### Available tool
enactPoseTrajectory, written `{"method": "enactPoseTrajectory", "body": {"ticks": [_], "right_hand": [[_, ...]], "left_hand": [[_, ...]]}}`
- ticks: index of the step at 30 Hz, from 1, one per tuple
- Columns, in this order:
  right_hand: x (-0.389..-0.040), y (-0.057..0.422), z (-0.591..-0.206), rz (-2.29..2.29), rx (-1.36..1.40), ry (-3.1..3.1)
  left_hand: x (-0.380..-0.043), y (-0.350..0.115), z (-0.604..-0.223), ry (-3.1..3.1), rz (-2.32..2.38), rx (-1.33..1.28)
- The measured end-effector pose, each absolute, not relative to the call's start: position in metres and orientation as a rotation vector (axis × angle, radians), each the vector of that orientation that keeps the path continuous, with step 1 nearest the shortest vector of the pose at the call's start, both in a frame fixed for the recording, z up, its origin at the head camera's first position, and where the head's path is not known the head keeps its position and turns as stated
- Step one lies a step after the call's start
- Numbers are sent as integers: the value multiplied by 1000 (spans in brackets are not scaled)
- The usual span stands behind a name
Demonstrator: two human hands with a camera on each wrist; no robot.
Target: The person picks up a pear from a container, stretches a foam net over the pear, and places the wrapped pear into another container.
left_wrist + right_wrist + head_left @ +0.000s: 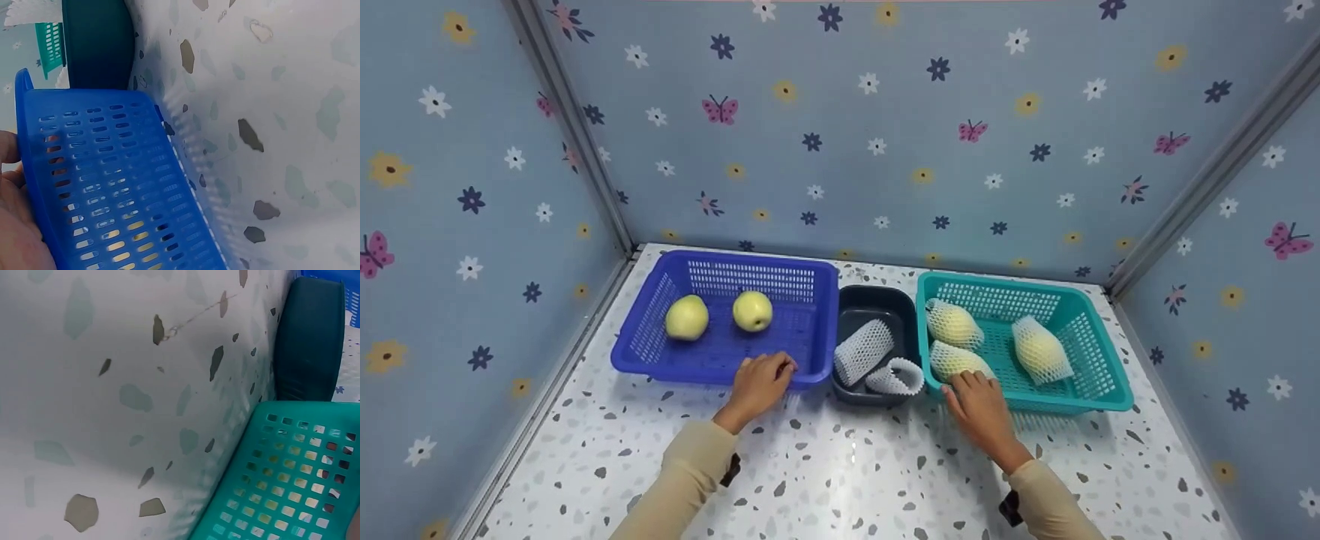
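My left hand [760, 386] rests at the front rim of a blue plastic basket [675, 367], its fingers bent loosely over the edge with no object visible in them. Two bare yellow-green fruits, apple-like, lie in that basket: one [687, 318] on the left, another [752, 311] nearer the middle. My right hand [981, 409] reaches over the front rim of a teal basket [1080, 401], fingertips lying on a fruit in a white foam net [956, 361]. Two more netted fruits share the teal basket, one behind [954, 325] and one on the right [1041, 351].
A dark tub [877, 300] stands between the baskets, with two empty foam nets: one lying lengthwise [864, 351], one with its mouth showing [897, 377]. The speckled white tabletop [840, 465] extends in front. Flower-patterned panels [885, 165] enclose the back and sides.
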State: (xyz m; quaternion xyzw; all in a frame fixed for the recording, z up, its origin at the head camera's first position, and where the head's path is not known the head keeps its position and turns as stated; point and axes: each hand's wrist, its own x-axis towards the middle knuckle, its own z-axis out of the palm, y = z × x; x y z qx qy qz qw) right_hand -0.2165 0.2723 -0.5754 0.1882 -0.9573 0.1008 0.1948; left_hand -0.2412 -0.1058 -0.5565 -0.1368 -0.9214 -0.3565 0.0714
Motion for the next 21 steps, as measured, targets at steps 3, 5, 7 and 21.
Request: {"method": "enactPoseTrajectory", "body": {"ticks": [3, 5, 7, 21], "right_hand": [[-217, 273, -578, 273, 531, -2655], [-217, 273, -579, 276, 530, -2646], [-217, 273, -579, 288, 529, -2643], [-218, 271, -582, 290, 522, -2631]], "left_hand": [[-243, -108, -552, -2808, -1159, -416], [-245, -110, -548, -2832, -1229, -415], [-247, -114, -544, -2843, -1301, -409], [-280, -186, -505, -2951, -1093, -276]]}}
